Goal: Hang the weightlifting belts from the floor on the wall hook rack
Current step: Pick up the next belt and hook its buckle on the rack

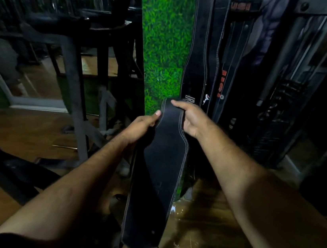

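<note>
A long black leather weightlifting belt [158, 175] with white stitching runs from the bottom of the view up to my hands. My left hand [140, 126] pinches its left edge near the top. My right hand [190, 118] grips the top end, fingers curled over the fold. Just behind, two other black belts hang down the wall: one with white stitching and white lettering [199, 51], one with red lettering [225, 73]. The hook rack itself is out of view above.
A green artificial-grass panel [165, 40] covers the wall left of the hanging belts. A dark metal gym rack [74, 83] stands at left. Dark machine frames [288, 88] crowd the right. The floor [23, 126] is brown wood.
</note>
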The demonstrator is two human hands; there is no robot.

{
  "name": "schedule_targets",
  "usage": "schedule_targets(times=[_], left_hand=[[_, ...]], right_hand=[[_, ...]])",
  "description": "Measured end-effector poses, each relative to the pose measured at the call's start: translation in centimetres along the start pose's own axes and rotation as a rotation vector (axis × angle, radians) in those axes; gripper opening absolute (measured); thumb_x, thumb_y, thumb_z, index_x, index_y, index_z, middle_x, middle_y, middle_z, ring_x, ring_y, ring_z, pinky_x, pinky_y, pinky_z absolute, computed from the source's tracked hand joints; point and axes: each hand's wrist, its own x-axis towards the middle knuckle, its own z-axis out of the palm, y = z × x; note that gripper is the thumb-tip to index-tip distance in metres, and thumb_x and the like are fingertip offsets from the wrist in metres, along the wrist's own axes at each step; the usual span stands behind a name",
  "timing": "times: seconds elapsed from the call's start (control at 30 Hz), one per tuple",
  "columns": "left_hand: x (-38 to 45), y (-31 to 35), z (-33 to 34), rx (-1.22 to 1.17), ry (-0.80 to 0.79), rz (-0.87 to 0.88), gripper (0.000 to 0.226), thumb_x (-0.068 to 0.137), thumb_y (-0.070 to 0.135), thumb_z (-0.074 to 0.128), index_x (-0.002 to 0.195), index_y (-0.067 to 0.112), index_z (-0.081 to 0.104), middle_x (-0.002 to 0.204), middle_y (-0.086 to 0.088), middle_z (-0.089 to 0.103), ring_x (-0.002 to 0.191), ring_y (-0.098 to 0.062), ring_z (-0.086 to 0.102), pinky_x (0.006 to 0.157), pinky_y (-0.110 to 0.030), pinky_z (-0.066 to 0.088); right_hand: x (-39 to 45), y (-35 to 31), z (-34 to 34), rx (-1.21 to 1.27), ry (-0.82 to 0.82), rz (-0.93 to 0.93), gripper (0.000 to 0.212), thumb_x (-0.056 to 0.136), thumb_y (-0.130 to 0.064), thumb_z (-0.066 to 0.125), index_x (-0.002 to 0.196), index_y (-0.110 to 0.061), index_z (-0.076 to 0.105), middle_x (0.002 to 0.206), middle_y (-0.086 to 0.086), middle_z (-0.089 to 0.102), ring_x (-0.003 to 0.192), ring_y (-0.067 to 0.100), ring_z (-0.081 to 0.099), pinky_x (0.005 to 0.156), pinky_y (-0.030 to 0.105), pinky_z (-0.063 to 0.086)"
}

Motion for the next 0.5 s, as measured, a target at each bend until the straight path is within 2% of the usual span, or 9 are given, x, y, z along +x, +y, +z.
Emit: schedule_targets(times=[0.07, 0.1, 0.13, 0.17, 0.2, 0.27, 0.3, 0.43, 0.5], left_hand=[[1.8, 0.8, -0.8, -0.020, 0.058, -0.043, 0.077, 0.083, 0.076, 0.049, 0.103, 0.006, 0.071, 0.098, -0.019, 0.068, 0.089, -0.033, 0.061, 0.082, -0.042, 0.048], [2.4, 1.4, -1.1, -0.020, 0.085, -0.060, 0.077, 0.086, 0.076, 0.044, 0.106, 0.006, 0.071, 0.100, -0.015, 0.070, 0.092, -0.033, 0.064, 0.086, -0.042, 0.049], [3.0, 2.0, -1.3, -0.043, 0.099, -0.070, 0.076, 0.086, 0.076, 0.044, 0.107, 0.009, 0.071, 0.104, -0.013, 0.072, 0.096, -0.033, 0.067, 0.091, -0.042, 0.049], [3.9, 2.4, -1.7, -0.076, 0.097, -0.077, 0.074, 0.084, 0.075, 0.046, 0.109, 0.011, 0.072, 0.109, -0.012, 0.073, 0.101, -0.033, 0.069, 0.097, -0.045, 0.050], [4.6, 2.9, -2.0, -0.098, 0.073, -0.080, 0.070, 0.084, 0.073, 0.049, 0.110, 0.012, 0.073, 0.113, -0.012, 0.074, 0.105, -0.032, 0.069, 0.099, -0.048, 0.051], [5.8, 3.9, -2.4, -0.118, 0.047, -0.081, 0.056, 0.086, 0.060, 0.058, 0.108, 0.010, 0.073, 0.114, -0.014, 0.072, 0.101, -0.033, 0.070, 0.098, -0.048, 0.051], [6.3, 4.2, -2.7, -0.118, 0.045, -0.081, 0.049, 0.086, 0.052, 0.063, 0.108, 0.010, 0.072, 0.113, -0.015, 0.071, 0.094, -0.034, 0.070, 0.096, -0.048, 0.051], [7.1, 4.8, -2.4, -0.201, 0.045, -0.026, 0.011, 0.091, 0.020, 0.065, 0.083, 0.013, 0.064, 0.074, -0.005, 0.069, 0.063, -0.020, 0.067, 0.066, -0.032, 0.056], [7.6, 4.4, -2.3, -0.185, 0.031, 0.037, 0.022, 0.093, 0.007, 0.060, 0.074, 0.014, 0.056, 0.061, 0.001, 0.060, 0.053, -0.012, 0.058, 0.052, -0.021, 0.051]], right_hand=[[4.4, 2.4, -1.4, -0.068, 0.019, -0.068, 0.089, 0.063, -0.047, 0.091, 0.134, -0.007, 0.056, 0.136, 0.016, 0.061, 0.128, 0.035, 0.055, 0.112, 0.055, 0.037], [6.2, 3.4, -1.9, -0.103, 0.012, -0.080, 0.114, 0.052, -0.053, 0.095, 0.145, -0.009, 0.045, 0.148, 0.016, 0.050, 0.140, 0.036, 0.044, 0.115, 0.062, 0.027], [6.7, 3.8, -2.0, -0.113, -0.026, -0.089, 0.119, 0.049, -0.054, 0.095, 0.147, -0.010, 0.042, 0.150, 0.014, 0.048, 0.143, 0.035, 0.039, 0.117, 0.064, 0.022], [6.0, 3.5, -1.3, -0.117, -0.052, -0.094, 0.105, 0.055, -0.050, 0.094, 0.142, -0.011, 0.049, 0.146, 0.011, 0.054, 0.141, 0.034, 0.042, 0.117, 0.062, 0.023], [4.0, 2.6, -0.1, -0.157, -0.077, -0.079, 0.077, 0.065, -0.042, 0.091, 0.130, -0.014, 0.061, 0.135, 0.006, 0.064, 0.136, 0.030, 0.048, 0.114, 0.057, 0.029], [2.5, 2.1, 0.8, -0.253, -0.131, -0.047, 0.026, 0.080, -0.028, 0.080, 0.104, -0.021, 0.072, 0.110, -0.004, 0.075, 0.127, 0.025, 0.055, 0.096, 0.045, 0.037], [2.3, 2.0, 0.7, -0.263, -0.158, -0.041, 0.019, 0.083, -0.026, 0.078, 0.101, -0.023, 0.073, 0.106, -0.006, 0.076, 0.126, 0.025, 0.055, 0.095, 0.045, 0.036], [3.1, 2.0, 0.4, -0.295, -0.149, 0.036, 0.042, 0.077, -0.031, 0.082, 0.115, -0.020, 0.071, 0.123, -0.001, 0.071, 0.134, 0.027, 0.051, 0.110, 0.056, 0.031], [3.5, 1.9, 0.3, -0.283, -0.096, 0.039, 0.043, 0.081, -0.034, 0.079, 0.118, -0.017, 0.067, 0.130, 0.006, 0.067, 0.133, 0.029, 0.052, 0.112, 0.057, 0.033]])
